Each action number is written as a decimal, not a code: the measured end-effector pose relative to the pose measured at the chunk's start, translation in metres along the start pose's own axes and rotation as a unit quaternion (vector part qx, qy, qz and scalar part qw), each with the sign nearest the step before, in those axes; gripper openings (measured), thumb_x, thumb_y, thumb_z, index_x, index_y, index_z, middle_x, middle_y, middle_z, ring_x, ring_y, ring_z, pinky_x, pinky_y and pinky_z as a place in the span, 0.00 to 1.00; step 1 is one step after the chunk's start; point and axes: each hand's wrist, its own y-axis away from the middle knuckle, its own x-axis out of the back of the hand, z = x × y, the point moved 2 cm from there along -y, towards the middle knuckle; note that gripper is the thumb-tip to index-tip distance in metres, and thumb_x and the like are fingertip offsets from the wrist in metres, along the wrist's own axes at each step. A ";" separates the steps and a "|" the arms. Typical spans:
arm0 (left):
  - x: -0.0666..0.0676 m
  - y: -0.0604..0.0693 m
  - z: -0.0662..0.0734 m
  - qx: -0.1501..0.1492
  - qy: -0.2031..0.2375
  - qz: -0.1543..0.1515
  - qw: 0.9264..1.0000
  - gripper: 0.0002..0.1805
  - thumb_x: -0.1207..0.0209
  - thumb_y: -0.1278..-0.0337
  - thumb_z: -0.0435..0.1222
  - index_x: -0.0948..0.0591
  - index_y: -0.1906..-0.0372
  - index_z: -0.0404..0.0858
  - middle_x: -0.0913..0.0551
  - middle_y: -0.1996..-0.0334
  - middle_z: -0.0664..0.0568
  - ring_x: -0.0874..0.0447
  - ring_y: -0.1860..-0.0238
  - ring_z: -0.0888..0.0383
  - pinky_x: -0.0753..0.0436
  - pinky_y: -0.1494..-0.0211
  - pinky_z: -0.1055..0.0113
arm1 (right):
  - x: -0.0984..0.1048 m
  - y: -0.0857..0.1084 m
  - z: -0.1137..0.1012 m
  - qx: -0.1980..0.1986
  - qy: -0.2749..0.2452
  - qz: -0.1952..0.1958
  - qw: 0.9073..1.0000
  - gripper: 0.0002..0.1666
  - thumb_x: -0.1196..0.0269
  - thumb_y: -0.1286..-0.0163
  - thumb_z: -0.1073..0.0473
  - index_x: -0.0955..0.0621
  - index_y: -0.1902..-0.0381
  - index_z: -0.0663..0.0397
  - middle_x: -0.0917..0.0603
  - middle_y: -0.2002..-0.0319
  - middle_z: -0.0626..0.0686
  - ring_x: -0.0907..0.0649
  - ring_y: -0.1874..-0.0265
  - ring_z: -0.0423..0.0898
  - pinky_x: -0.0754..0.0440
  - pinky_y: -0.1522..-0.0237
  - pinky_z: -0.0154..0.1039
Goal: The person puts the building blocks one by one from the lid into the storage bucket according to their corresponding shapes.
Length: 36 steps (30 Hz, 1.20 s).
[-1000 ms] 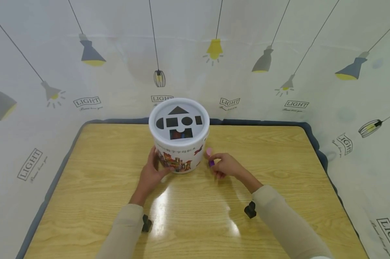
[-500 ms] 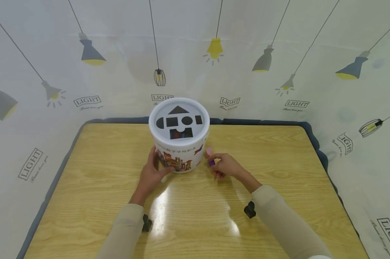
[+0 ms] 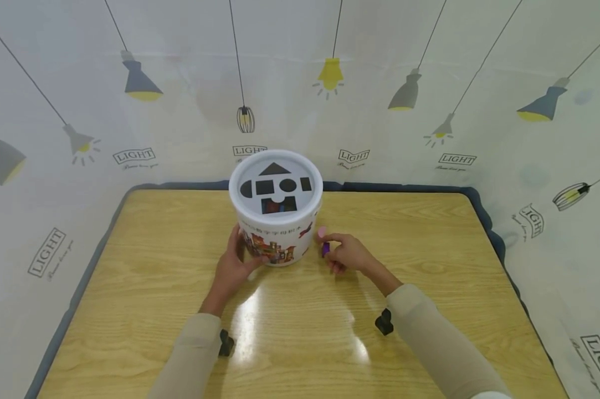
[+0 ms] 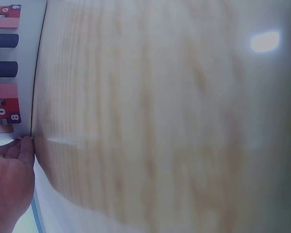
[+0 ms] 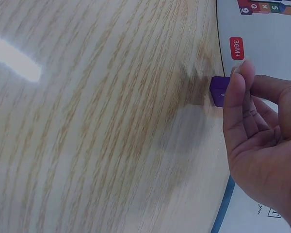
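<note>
A white toy-block bucket (image 3: pixel 307 235) with shape cut-outs in its lid stands upright at the far middle of the table. My left hand (image 3: pixel 232 269) holds its lower left side, thumb across the front; the left wrist view shows the fingertips of that left hand (image 4: pixel 12 179) at the bucket's base. To the bucket's right, my right hand (image 3: pixel 347 254) has thumb and index finger around a small purple block (image 3: pixel 326 250). The index fingertip is close to a pink rounded piece (image 3: pixel 322 231). In the right wrist view the fingers partly hide the purple block (image 5: pixel 217 91).
The wooden table (image 3: pixel 300 343) has a dark blue edge. A white wall sheet (image 3: pixel 394 138) printed with lamps rises behind and beside it. Colourful pieces show dimly through the front cut-out of the lid (image 3: pixel 235 202).
The right index finger has lifted slightly towards the pink piece, and more of the purple block shows. My left hand and the bucket have stayed in place.
</note>
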 end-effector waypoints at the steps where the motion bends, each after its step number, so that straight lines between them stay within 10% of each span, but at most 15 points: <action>1: 0.000 0.000 0.000 0.001 0.000 0.000 1.000 0.59 0.27 0.56 0.51 0.56 0.26 0.72 0.47 0.23 0.49 0.48 0.24 0.53 0.42 0.23 0.57 | 0.000 0.000 0.000 0.000 -0.001 0.001 1.000 0.30 0.41 0.36 0.67 0.26 0.34 0.53 0.17 0.78 0.59 0.20 0.85 0.46 0.13 0.77 0.44; 16: 0.000 -0.001 0.001 0.009 -0.011 0.004 1.000 0.60 0.26 0.55 0.48 0.56 0.24 0.68 0.48 0.23 0.46 0.47 0.24 0.50 0.41 0.23 0.56 | -0.003 -0.007 0.006 -0.008 -0.003 -0.005 1.000 0.32 0.41 0.35 0.67 0.30 0.32 0.58 0.17 0.79 0.59 0.19 0.86 0.46 0.14 0.79 0.41; 36: 0.001 -0.001 0.000 0.014 -0.023 0.008 1.000 0.59 0.27 0.55 0.48 0.56 0.25 0.70 0.47 0.24 0.47 0.47 0.25 0.52 0.41 0.23 0.58 | 0.024 0.007 -0.060 0.059 0.061 0.013 0.996 0.27 0.45 0.29 0.63 0.30 0.33 0.58 0.16 0.76 0.59 0.18 0.84 0.46 0.12 0.75 0.40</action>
